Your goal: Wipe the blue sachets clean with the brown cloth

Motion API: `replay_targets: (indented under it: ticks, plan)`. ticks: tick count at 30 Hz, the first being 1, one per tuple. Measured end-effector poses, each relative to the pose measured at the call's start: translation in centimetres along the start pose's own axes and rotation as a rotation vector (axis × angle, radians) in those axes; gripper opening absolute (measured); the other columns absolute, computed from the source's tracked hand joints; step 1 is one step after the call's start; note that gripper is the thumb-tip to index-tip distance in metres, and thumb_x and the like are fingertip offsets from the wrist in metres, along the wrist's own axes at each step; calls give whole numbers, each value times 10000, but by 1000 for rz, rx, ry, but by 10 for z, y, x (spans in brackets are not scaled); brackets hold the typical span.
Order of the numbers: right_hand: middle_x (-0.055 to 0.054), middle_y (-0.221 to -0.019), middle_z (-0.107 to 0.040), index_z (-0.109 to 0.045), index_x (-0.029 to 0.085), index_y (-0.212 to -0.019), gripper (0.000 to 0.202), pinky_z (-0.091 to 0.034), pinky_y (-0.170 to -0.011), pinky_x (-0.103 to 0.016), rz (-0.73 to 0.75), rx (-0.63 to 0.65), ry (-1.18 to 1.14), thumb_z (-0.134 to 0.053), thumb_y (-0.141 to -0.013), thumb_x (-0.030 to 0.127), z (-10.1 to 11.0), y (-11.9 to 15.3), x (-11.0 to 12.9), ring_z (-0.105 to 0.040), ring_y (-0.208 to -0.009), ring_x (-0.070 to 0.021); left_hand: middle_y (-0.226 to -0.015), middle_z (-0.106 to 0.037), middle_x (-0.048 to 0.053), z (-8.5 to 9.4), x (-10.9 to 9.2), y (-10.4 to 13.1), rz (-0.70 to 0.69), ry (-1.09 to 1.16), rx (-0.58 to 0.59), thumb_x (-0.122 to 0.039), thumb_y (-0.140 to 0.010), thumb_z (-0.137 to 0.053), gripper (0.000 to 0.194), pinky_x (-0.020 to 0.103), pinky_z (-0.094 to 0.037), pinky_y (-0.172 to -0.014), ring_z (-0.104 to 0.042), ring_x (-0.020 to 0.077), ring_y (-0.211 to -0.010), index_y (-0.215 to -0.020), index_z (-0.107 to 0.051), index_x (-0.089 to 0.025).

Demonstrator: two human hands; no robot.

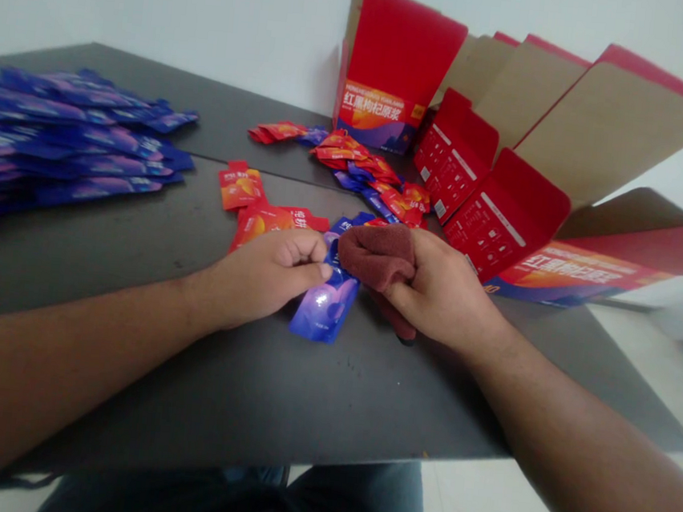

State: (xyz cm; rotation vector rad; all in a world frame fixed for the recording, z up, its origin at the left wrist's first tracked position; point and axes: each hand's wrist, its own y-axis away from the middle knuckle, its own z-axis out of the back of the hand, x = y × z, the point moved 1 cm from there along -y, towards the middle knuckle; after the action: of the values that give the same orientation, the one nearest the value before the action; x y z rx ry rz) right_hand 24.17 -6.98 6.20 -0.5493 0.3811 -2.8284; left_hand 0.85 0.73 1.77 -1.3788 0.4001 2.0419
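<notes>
A blue-purple sachet [325, 309] hangs slanted over the dark table between my two hands. My left hand [276, 274] is closed at the sachet's left edge, thumb and forefinger pinched on it. My right hand [444, 286] is wrapped round a folded brown cloth [378, 253], which covers the upper right part of the sachet. Just behind my left hand lie red-orange sachets [265, 224], one [242, 188] a little farther back. The fingertips of my right hand are hidden by the cloth.
Stacked blue sachets [75, 142] fill the left of the dark table [304, 397]. A mixed pile of red and blue sachets [351, 156] lies at the back centre. Open red cartons [389, 67] with raised flaps stand at the back right, one [557, 273] reaching the right edge.
</notes>
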Motion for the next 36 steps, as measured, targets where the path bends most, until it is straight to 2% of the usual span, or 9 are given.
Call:
replay_targets:
  ticks: [8,13,15,20,26,31,36]
  plan:
    - [-95,-1193,-819,-765,199,-1323,455,-551,-875,-394,-35,-7,2,-736,-870,233,0,0,-2,-755,-1017,-287,-640,-518,-45,-2,7,0,37,120,-18,-298,-981,-657,265,257,-353,-536,-445,107,-561,-761,-536,-214]
    - [-92,-1032,-773,-726,180,-1064,224,-548,-813,-367,151,45,-36,-693,-846,221,-7,6,4,-715,-939,-262,-646,-546,-35,-3,13,-1,78,171,-28,-319,-951,-708,256,247,-343,-512,-464,109,-553,-779,-549,-217]
    - [-95,-1013,-757,-700,184,-1020,173,-544,-801,-364,200,44,-25,-686,-855,236,-8,6,3,-696,-914,-256,-643,-550,-35,-4,14,-1,97,201,-26,-325,-946,-713,262,241,-333,-503,-452,104,-542,-782,-539,-219]
    - [-87,-1059,-766,-724,189,-1161,291,-541,-852,-373,67,-51,28,-707,-879,256,-7,4,-3,-691,-937,-257,-652,-528,-42,-3,13,0,69,146,-19,-299,-949,-685,228,226,-347,-519,-452,94,-554,-783,-559,-208]
    - [-93,-1019,-743,-681,193,-1023,157,-543,-826,-370,195,63,-16,-682,-877,253,-9,8,4,-686,-922,-254,-673,-593,-33,-3,16,0,88,162,-27,-307,-942,-706,219,240,-363,-533,-496,106,-563,-803,-566,-213]
    - [-104,-1164,-789,-714,186,-1192,321,-546,-903,-383,80,14,-17,-677,-876,225,-5,4,-1,-721,-1037,-272,-650,-527,-49,-3,13,0,87,170,-34,-287,-938,-689,210,231,-348,-533,-449,91,-558,-786,-568,-208]
    - [-91,-1044,-758,-683,200,-1030,179,-553,-842,-369,192,76,-44,-692,-855,241,-8,7,2,-706,-962,-259,-647,-561,-41,-3,12,0,99,161,-22,-300,-934,-712,238,245,-335,-534,-468,104,-558,-777,-556,-214]
